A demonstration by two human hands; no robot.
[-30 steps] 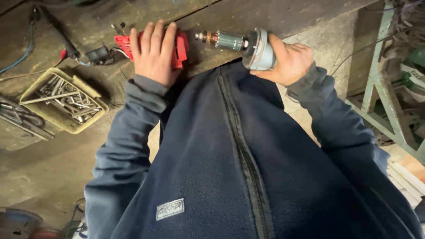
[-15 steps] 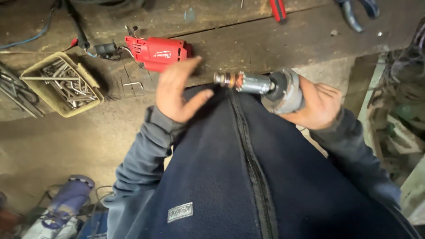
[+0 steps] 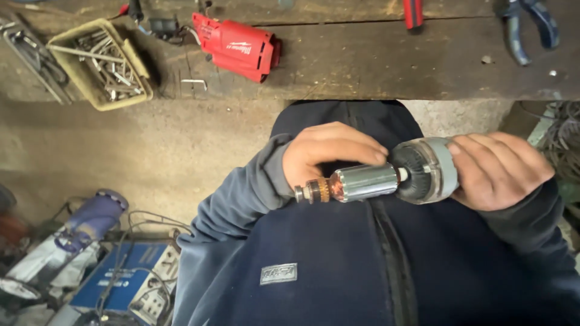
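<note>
A worn, dark wooden workbench (image 3: 374, 66) runs across the top of a dim workshop, its front edge ending above a bare concrete floor (image 3: 181, 157) where a blue boxy machine with loose cables (image 3: 130, 284) sits at lower left. Below the bench edge, clear of the clutter, a person in a navy zip-up fleece jacket (image 3: 326, 265) holds a silver-and-copper electric motor armature with a grey round end housing (image 3: 386, 178) level in front of the chest, in open air with room on every side. The right hand (image 3: 498, 169) wraps closed around the housing, carrying the weight; the left hand (image 3: 329, 151) curls over the steel core, fingers resting on it as if to steady it. On the bench lie a red plastic power-tool casing (image 3: 238, 45), a yellowish tray of metal wrenches (image 3: 96, 63) at the left end, and blue-handled pliers (image 3: 528, 27) near the right.
</note>
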